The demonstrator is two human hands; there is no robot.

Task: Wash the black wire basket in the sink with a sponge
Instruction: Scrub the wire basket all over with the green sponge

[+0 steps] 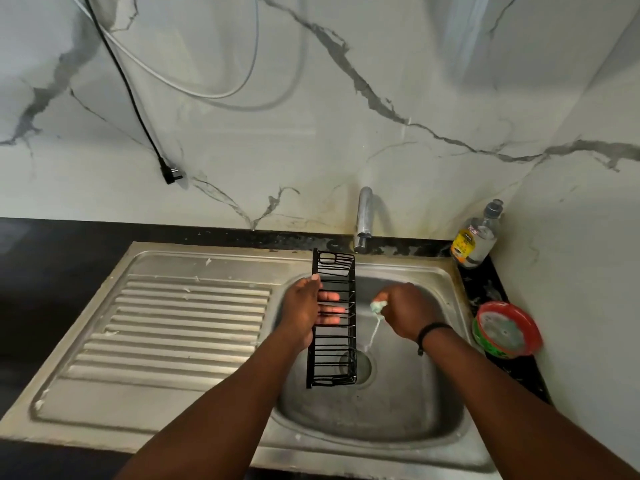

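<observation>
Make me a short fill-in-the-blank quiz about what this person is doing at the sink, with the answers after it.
1. The left hand holds a black wire ____ over the sink.
2. The right hand squeezes a pale green ____, and liquid runs down from it.
3. The tap sits behind the basin, and the bottle stands to its ____.
4. The ____-rimmed bowl sits on the counter right of the sink.

Answers: basket; sponge; right; red

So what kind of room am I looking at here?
Most likely a home kitchen. There's a steel sink with a ribbed draining board, a tap against a marble-look wall, and a bottle of dish soap on the dark counter.
</observation>
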